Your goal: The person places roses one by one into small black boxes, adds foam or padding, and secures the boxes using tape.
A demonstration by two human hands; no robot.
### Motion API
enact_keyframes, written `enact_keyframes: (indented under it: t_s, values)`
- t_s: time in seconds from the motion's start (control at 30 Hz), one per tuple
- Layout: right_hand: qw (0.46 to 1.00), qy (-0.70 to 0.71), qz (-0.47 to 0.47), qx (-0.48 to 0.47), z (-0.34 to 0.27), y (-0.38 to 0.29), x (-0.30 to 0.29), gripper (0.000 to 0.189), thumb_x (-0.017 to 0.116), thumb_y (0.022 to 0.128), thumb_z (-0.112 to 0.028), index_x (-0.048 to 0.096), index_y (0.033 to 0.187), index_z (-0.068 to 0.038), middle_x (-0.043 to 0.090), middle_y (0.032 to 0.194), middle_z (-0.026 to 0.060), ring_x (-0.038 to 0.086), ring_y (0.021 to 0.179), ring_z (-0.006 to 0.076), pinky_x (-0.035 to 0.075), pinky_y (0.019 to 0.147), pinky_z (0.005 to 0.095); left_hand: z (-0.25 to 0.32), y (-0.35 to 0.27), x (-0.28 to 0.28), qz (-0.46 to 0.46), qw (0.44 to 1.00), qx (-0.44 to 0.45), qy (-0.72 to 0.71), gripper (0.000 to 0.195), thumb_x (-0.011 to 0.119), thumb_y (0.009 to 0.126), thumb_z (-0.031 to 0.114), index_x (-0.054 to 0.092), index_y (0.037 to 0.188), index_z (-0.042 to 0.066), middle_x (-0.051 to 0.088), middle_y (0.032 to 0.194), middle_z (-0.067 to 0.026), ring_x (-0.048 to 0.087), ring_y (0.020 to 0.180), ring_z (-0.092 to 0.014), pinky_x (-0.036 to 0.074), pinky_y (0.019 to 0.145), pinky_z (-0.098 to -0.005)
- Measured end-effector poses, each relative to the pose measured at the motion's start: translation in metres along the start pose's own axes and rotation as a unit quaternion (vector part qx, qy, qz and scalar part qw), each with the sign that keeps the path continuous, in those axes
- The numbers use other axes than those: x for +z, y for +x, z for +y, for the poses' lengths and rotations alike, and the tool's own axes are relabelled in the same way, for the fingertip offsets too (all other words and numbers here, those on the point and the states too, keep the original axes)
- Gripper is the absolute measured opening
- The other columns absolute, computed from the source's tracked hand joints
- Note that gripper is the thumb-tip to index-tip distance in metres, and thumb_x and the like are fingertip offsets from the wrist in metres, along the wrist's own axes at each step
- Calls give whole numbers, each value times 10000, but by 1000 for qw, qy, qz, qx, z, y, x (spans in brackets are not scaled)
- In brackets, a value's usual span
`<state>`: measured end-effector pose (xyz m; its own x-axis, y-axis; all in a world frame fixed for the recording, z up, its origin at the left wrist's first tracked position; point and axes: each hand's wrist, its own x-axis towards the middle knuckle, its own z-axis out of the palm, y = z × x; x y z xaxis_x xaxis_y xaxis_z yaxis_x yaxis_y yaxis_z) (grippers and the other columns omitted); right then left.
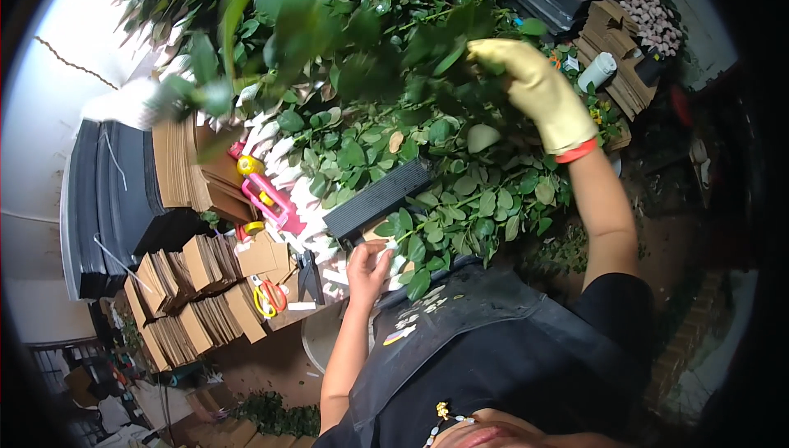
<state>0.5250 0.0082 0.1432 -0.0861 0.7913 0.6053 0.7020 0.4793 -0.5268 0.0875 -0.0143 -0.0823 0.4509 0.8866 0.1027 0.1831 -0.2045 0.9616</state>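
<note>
My left hand (pixel 370 272) is bare, its thumb and fingertips closed at a small white-wrapped flower head (pixel 392 244). A leafy stem (pixel 444 220) runs right from there. My right hand (pixel 533 81) wears a yellow rubber glove with a red cuff. Raised over the foliage, it grips leafy stems (pixel 453 56), blurred by motion, that reach across to the upper left. Just above my left hand lies a black ribbed block (pixel 376 198), tilted among rose leaves. More cut stems with green leaves (pixel 360 152) cover the table, many flower heads (pixel 265 133) in white sleeves.
Left of the flowers lie a pink tape dispenser (pixel 274 204), scissors with orange and yellow handles (pixel 268 297) and a black tool (pixel 309 278). Cardboard stacks (pixel 191 325) and black sheets (pixel 111 195) stand further left. A white bottle (pixel 596 72) is at upper right.
</note>
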Motion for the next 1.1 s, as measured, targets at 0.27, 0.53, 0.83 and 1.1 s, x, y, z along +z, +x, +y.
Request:
enact_keyframes:
  t_s: [0.27,0.53,0.83,1.1]
  values:
    - [979,-200,27,-7,-4,-9,-79,702,380,734,272,689,1299,-10,712,1314,149,652,1270,250,483,1184,359,-5,4,2,-10,999,-23,-44,152,793,906,-10,669,993,-10,726,1090,-96,667,976,-146,538,871,-279]
    - [992,61,-72,86,-4,-8,65,457,566,869,161,761,1192,-96,766,1215,120,742,1075,255,593,1009,390,-12,0,-3,-7,1000,-16,3,162,803,895,8,675,994,-1,722,1041,-87,662,962,-163,522,878,-291]
    - [980,-48,-40,-190,-45,5,109,239,704,868,20,803,1044,-107,791,975,91,744,859,251,602,808,390,-10,2,-2,-16,999,-6,-31,157,779,920,13,703,1054,-15,735,1074,-87,682,984,-148,542,897,-296]
    - [880,-266,-358,165,1,-117,-26,342,679,757,66,770,1056,-74,761,1000,137,714,945,378,578,839,459,-28,0,8,25,996,-13,-79,724,851,844,8,443,1441,18,649,1225,-103,665,1004,-179,539,957,-343]
